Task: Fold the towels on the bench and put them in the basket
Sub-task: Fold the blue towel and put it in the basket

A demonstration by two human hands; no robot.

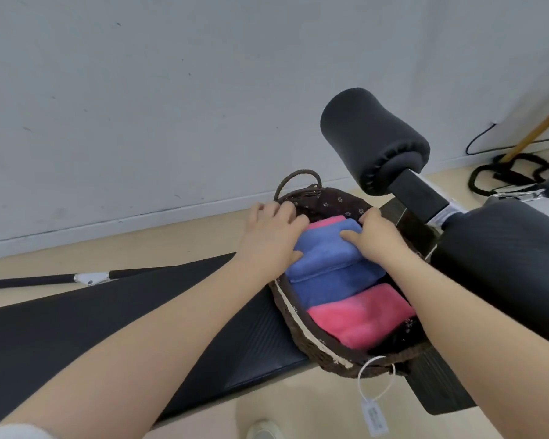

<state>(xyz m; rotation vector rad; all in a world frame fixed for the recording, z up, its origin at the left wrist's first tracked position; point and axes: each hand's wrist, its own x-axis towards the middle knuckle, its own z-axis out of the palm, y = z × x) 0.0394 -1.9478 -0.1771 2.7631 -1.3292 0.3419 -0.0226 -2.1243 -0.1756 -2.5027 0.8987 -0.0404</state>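
Note:
A dark brown wicker basket (295, 324) sits on the black bench (114, 315). Inside it lie several folded towels: a pink one (362, 315) nearest me, a blue one (336, 285) behind it, a second blue towel (324, 251) on top, and another pink one (327, 221) at the far end. My left hand (271, 232) grips the left side of the upper blue towel, with its fingers over the far rim. My right hand (373, 237) grips that towel's right side. Both hands hold it inside the basket.
Two black foam rollers (374, 137) (504, 264) of the bench stand to the right of the basket. A white tag (374, 415) hangs from the basket's near rim. A grey wall rises behind. A black bar (29, 280) and cables (514, 172) lie on the floor.

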